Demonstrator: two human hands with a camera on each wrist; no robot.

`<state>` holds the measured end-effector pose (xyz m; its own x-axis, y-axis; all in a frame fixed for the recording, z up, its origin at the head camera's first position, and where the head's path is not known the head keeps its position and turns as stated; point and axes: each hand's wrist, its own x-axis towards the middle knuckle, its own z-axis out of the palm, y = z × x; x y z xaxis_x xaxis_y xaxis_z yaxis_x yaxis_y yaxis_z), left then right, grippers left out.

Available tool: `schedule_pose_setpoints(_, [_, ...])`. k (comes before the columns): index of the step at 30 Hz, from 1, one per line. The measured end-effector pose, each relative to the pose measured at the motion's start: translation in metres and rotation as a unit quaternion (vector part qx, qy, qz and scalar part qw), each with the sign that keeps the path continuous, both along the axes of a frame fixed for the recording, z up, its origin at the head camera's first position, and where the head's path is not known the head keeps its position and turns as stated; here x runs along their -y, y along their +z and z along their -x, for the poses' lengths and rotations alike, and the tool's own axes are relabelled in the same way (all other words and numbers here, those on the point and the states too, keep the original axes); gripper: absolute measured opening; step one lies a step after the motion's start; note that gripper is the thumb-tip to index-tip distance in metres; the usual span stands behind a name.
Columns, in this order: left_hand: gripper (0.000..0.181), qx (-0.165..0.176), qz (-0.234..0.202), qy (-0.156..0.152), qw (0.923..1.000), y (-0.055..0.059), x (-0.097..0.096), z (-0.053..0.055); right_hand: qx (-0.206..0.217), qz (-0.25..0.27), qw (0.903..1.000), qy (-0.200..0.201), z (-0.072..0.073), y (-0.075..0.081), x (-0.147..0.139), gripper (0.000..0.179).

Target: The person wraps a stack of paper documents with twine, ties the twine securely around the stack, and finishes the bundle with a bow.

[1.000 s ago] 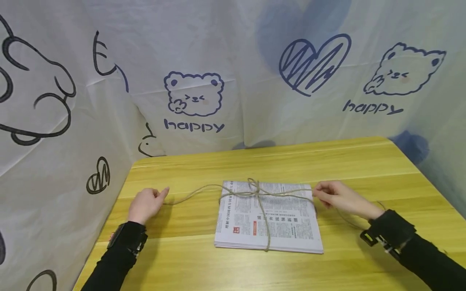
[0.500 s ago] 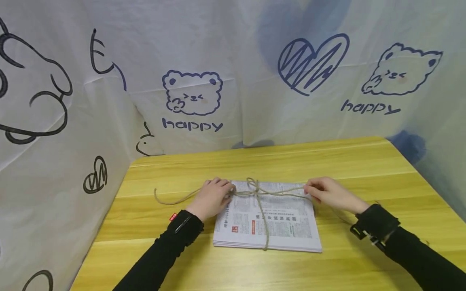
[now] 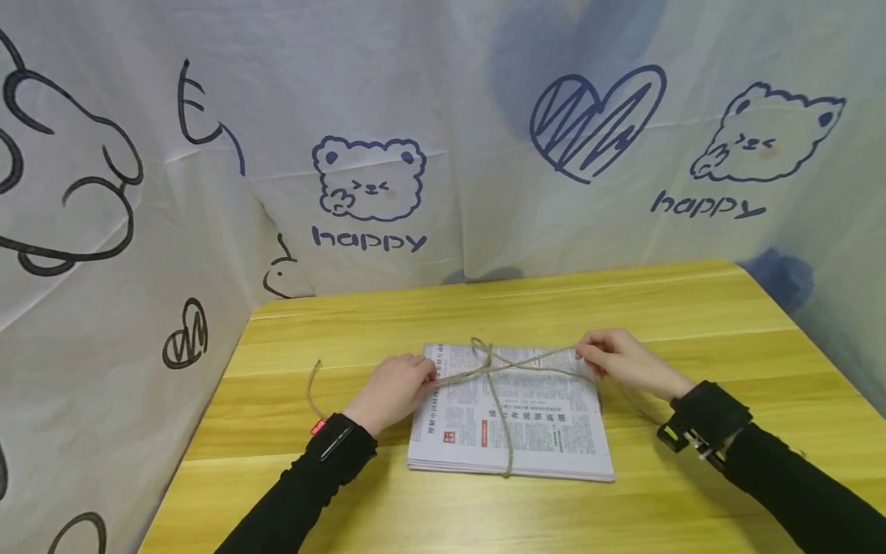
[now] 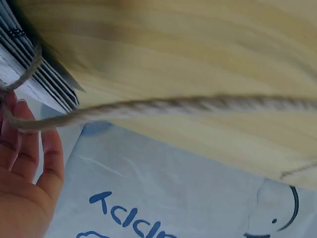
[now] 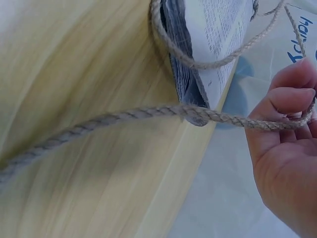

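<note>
A flat stack of newspapers (image 3: 547,442) lies on the table, bound crosswise with brown twine (image 3: 488,365) that crosses and loops near its far edge. By the stack's left edge, my left hand (image 3: 389,392) pinches one length of twine; its loose tail runs across the left wrist view (image 4: 198,104). Off the right edge, my right hand (image 3: 626,363) holds another length between thumb and fingers, drawn out slightly above the paper. In the right wrist view, that twine (image 5: 143,113) trails back from the curled fingers, past the folded paper edges (image 5: 183,74).
The yellow wood-grain table (image 3: 311,500) reaches back to a white cloth (image 3: 484,192) printed with bears and hearts, which also hangs along the left and right. A curled twine end (image 3: 311,385) stands left of my left hand.
My left hand has come right, from the twine's far left end to the stack's left edge, and now grips twine there. My right hand has shifted slightly left and away from me, still holding its twine.
</note>
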<state>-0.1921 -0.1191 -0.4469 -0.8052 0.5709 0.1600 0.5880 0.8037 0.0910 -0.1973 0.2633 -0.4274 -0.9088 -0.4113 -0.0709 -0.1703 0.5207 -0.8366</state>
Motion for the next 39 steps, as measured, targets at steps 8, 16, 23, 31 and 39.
schedule_pose_setpoints(8, [0.010,0.023,-0.050,-0.010,0.9985,0.011,0.005,-0.022,-0.013,0.005,0.9997,-0.021,0.007,0.002,0.007,0.030])
schedule_pose_setpoints(16, [0.021,0.180,-0.122,-0.054,0.9747,0.014,-0.002,-0.061,-0.077,-0.042,0.9945,-0.058,0.029,0.014,0.019,0.031])
schedule_pose_setpoints(23, [0.022,0.307,-0.110,-0.155,0.9326,0.011,-0.012,-0.093,-0.150,-0.077,0.9837,-0.063,0.046,0.019,0.036,0.029])
schedule_pose_setpoints(31, [0.027,0.306,-0.090,-0.144,0.9367,0.000,-0.013,-0.097,-0.183,-0.098,0.9768,-0.051,0.056,0.006,0.046,0.030])
schedule_pose_setpoints(39, [0.026,0.267,-0.104,-0.044,0.9572,0.003,0.002,-0.096,-0.233,-0.119,0.9615,-0.085,0.037,-0.005,0.027,0.021])
